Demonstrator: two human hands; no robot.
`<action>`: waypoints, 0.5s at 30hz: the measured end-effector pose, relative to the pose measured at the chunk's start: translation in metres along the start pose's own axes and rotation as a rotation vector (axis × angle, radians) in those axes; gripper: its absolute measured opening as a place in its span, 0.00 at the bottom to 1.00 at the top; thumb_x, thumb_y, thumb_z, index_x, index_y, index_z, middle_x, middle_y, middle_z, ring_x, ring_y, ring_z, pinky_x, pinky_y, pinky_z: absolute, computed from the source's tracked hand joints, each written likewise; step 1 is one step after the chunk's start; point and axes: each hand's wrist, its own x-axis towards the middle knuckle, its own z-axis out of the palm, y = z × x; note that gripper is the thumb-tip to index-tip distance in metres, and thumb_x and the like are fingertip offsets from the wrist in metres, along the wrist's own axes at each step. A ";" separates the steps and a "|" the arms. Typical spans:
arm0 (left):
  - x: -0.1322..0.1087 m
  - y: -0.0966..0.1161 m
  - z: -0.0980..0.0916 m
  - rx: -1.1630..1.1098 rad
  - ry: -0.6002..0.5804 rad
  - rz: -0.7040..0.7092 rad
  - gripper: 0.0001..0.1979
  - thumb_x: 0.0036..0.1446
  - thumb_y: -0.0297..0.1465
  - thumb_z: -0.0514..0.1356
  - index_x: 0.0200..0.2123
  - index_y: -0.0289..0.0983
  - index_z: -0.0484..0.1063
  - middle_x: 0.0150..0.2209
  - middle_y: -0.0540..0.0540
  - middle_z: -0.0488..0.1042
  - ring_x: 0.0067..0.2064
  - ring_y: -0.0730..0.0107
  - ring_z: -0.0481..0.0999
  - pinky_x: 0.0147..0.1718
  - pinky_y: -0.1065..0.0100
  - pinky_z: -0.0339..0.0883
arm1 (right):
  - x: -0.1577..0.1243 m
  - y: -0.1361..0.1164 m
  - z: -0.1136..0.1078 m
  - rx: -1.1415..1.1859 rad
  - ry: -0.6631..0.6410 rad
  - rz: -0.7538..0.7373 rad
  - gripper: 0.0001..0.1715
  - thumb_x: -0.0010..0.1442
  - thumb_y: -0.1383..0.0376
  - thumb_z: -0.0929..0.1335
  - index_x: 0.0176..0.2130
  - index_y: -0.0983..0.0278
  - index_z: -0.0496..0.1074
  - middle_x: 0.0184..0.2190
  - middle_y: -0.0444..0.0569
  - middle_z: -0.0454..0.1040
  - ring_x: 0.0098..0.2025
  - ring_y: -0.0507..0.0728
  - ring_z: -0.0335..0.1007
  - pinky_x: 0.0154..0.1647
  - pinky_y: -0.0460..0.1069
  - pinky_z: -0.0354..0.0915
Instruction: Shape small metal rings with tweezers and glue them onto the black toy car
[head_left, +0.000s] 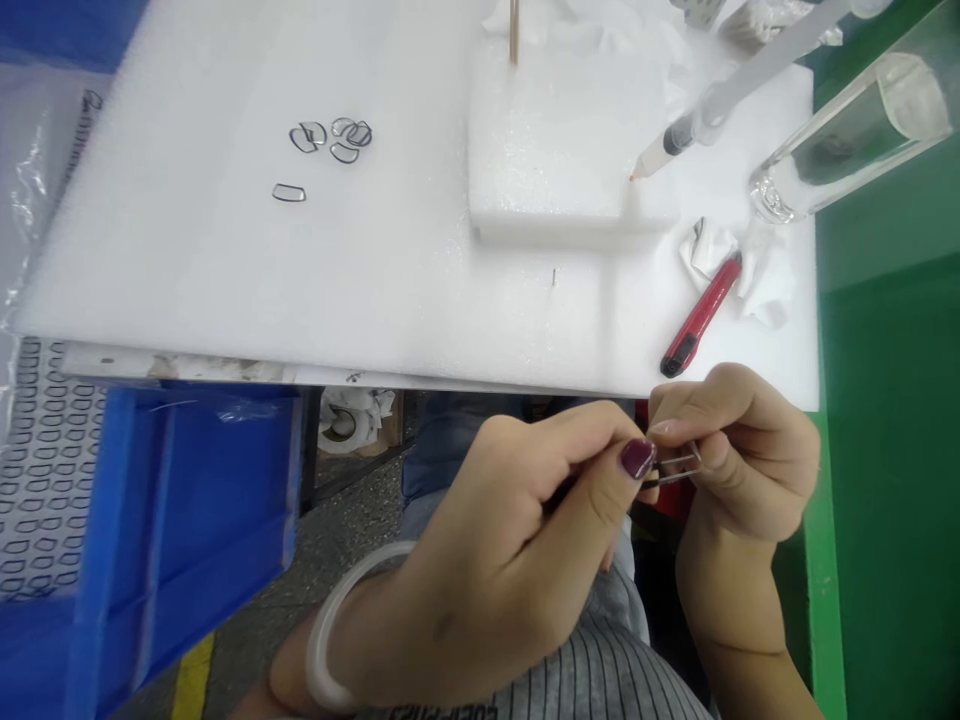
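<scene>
The slim, grey metal loop [679, 476] ran lengthwise left to right, pinched by the curled left hand [525, 535] and right hand [742, 455].

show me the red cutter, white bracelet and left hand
Red cutter [703, 312], head view: middle of the handle
White bracelet [325, 620], head view: band's outer side
Left hand [484, 535], head view: back of the hand

Red-and-black cutter [703, 312]; grey striped shirt [592, 675]

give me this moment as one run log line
left hand: pinching thin metal piece | right hand: at its other end | red cutter: lying on white foam
</scene>
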 end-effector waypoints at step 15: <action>0.002 0.000 -0.002 0.001 -0.045 0.003 0.19 0.74 0.35 0.52 0.30 0.35 0.70 0.17 0.58 0.63 0.17 0.85 0.61 0.17 0.81 0.57 | -0.003 -0.008 -0.005 -0.153 -0.034 0.030 0.07 0.69 0.62 0.70 0.44 0.60 0.79 0.28 0.45 0.77 0.25 0.51 0.71 0.22 0.48 0.64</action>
